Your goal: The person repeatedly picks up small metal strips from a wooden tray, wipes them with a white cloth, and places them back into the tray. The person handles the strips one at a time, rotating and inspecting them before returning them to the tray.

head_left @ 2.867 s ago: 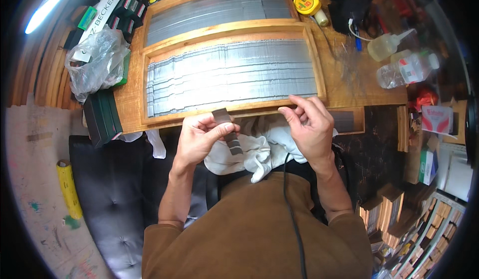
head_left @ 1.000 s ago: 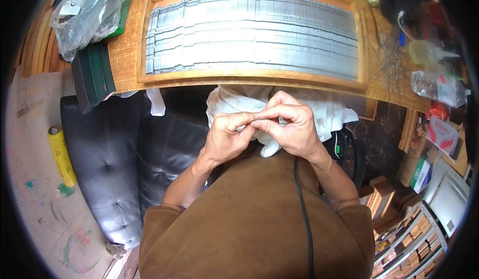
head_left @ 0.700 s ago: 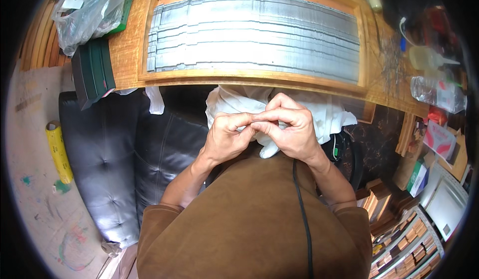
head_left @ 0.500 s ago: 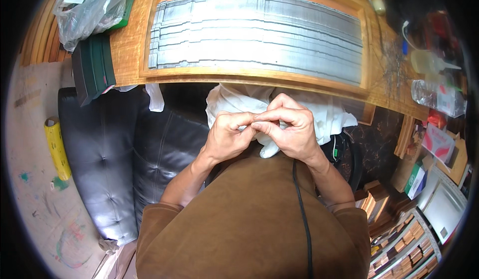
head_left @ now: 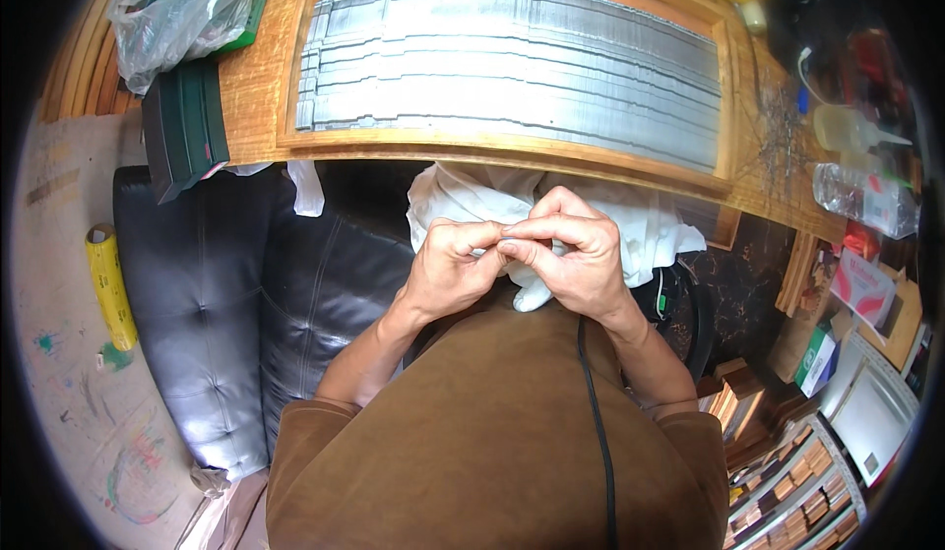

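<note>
Between the fingertips is where I look first: the left hand and the right hand meet in front of the brown shirt, thumbs and forefingers drawn in close, tip to tip. If something small sits in there, the fingers cover it, and I cannot tell what it is or how firmly it is held. Just beyond and partly beneath the hands spills the white cloth, which I judge light, soft and limp, best gathered by a fold. Farther out, on the wooden table, lies the wooden tray, packed with thin metal pieces in rows. I'd expect each to be light, stiff and slick, and would grip one by its edges. Glare washes out the rows, so I can't separate single pieces. The upper edge cuts off whatever lies behind the tray, and the clutter around the clear bottle blurs toward the dark rim.
</note>
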`<state>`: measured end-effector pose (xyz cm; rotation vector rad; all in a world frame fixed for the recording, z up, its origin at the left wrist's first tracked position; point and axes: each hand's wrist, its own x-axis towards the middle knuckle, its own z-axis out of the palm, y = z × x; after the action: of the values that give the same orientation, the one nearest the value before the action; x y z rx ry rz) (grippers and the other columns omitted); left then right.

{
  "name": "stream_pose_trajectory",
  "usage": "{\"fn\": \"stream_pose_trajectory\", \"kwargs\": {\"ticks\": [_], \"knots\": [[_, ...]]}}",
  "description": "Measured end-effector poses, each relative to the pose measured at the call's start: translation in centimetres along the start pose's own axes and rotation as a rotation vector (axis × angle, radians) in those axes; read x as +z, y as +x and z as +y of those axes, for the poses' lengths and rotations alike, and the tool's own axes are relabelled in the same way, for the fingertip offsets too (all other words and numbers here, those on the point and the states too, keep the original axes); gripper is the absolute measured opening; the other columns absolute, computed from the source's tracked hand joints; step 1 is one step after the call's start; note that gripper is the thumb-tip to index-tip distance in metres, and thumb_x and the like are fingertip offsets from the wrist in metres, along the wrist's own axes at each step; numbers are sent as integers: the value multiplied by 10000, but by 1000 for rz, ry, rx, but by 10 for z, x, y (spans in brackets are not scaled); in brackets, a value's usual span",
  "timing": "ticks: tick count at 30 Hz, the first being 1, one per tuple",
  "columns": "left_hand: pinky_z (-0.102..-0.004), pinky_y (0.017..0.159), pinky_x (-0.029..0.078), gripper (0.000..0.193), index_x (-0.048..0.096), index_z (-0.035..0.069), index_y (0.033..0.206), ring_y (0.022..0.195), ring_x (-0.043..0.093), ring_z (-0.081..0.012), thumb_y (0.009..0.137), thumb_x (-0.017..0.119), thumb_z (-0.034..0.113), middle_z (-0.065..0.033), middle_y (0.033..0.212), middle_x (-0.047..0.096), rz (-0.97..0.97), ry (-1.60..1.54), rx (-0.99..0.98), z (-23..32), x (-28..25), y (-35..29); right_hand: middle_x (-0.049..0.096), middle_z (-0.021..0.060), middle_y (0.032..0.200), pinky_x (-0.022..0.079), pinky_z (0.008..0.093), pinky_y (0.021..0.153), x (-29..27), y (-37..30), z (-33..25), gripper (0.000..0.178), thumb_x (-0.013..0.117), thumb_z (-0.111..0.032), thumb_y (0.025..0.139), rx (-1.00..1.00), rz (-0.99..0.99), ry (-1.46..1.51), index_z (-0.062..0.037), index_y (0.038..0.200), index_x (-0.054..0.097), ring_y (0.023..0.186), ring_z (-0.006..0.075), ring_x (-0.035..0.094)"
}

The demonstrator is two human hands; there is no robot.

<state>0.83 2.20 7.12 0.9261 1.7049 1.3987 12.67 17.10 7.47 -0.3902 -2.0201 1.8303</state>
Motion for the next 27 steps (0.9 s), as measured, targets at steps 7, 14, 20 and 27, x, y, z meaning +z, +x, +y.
{"fn": "stream_pose_trajectory", "kwargs": {"ticks": [7,14,20,27], "knots": [[-279,548,484,127,752,-33,986,608,631,-89,922,645,-58,-125,694,697,14,-13,31,1,2,-1,641,30,822,487,244,595,0,0,-2,153,834,15,828,-7,12,10,-13,975,808,695,98,601],[-265,600,527,157,766,-28,1050,684,702,-106,931,665,-47,-134,774,752,10,-30,29,2,2,-1,656,42,841,506,248,613,-2,0,-3,144,821,35,828,-17,13,0,-6,965,802,712,103,624],[-260,637,546,206,769,-16,1117,736,728,-116,936,673,-43,-140,838,775,7,-69,14,4,4,-1,662,48,836,492,259,638,-4,0,-8,150,846,19,801,-20,34,-9,-14,939,798,748,131,616],[-252,661,555,217,764,-9,1144,766,730,-108,950,669,-26,-126,871,786,-63,-10,-68,7,0,0,653,78,825,492,286,600,-6,0,-11,117,800,40,817,-40,-6,-106,16,929,776,704,152,624]]}}
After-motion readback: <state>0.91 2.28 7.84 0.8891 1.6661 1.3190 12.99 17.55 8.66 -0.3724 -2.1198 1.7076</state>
